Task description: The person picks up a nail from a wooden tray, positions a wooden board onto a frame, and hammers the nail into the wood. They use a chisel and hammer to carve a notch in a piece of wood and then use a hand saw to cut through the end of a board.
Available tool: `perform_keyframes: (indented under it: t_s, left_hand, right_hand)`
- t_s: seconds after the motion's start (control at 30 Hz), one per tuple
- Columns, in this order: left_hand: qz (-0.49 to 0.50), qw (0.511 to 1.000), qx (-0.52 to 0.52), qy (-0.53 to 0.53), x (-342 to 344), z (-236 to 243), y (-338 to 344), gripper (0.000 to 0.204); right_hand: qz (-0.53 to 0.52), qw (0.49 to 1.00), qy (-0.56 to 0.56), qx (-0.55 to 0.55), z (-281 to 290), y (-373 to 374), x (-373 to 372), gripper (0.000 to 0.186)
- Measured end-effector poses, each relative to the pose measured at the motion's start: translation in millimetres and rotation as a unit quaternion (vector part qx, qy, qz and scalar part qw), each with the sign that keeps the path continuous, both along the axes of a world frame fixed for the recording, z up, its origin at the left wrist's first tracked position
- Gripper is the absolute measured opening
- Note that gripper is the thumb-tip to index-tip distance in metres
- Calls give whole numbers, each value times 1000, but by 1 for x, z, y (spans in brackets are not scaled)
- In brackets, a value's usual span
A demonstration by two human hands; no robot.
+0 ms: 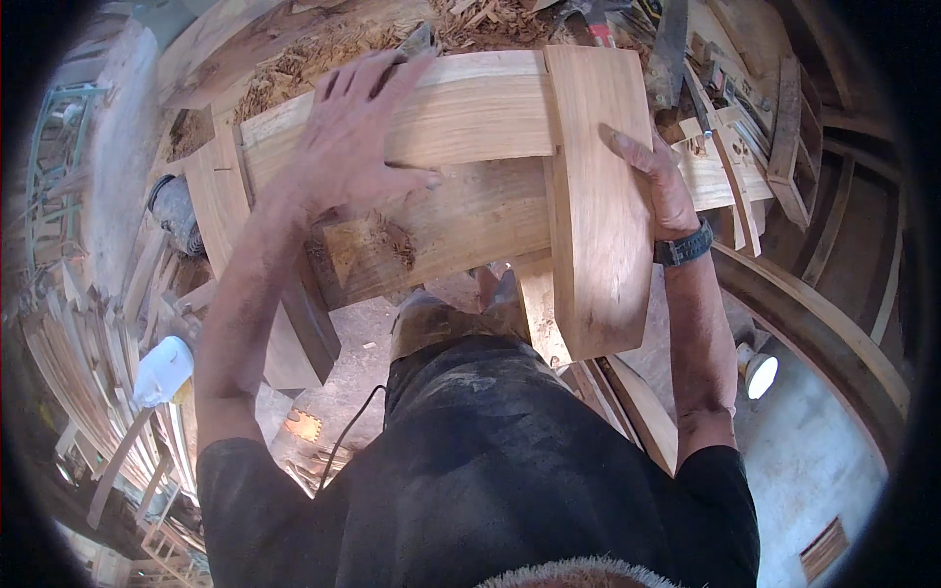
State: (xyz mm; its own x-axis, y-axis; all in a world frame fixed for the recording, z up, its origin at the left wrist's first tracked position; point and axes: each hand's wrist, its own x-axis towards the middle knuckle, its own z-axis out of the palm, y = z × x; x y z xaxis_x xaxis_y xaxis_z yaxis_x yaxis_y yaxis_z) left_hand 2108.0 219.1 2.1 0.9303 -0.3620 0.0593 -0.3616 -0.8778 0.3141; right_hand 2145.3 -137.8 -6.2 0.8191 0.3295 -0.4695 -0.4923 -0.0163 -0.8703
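Pale wood forms the wide board (602, 211) at one o'clock; the right hand (664, 181) curls its grip round the edge. At eleven, the left hand (343, 147), grip splayed, spans the crosspiece (480, 108), visibly clasping nothing; uneven pressure could twist the pieces askew.

Fisheye view, black rim, edges bowed. Board (480, 122) between left hand (343, 152) and right hand (665, 186): brightly lit. Left hand: slight blur. Round lamp (761, 375) below right hand: white glare. Timbers (829, 220) right of right hand: dim.
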Motion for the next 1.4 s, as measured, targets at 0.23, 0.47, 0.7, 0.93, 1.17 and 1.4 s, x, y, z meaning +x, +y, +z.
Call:
perform_keyframes:
  t_s: [0.23,0.47,0.7,0.93,1.17,1.4]
  left_hand:
    - [222,924,-191,-247,-26,13,130,58]
    - [350,728,-589,-33,-58,-54,215,62]
    - [352,731,-579,73,-54,-68,229,45]
    - [371,631,-672,114,-59,-80,247,38]
    - [399,693,-598,47,-64,-86,246,37]
    - [440,645,-622,56,-54,-74,238,37]
  right_hand:
    - [-60,998,-6,14,-2,-5,-5,62]
    - [1,1000,-7,-12,-17,-13,2,69]
    - [-42,997,4,-66,-20,-13,1,63]
    - [-65,997,16,-40,-8,-14,1,65]
    - [-5,996,43,-71,-1,-6,13,64]
    - [-54,996,23,-62,-1,6,-9,61]
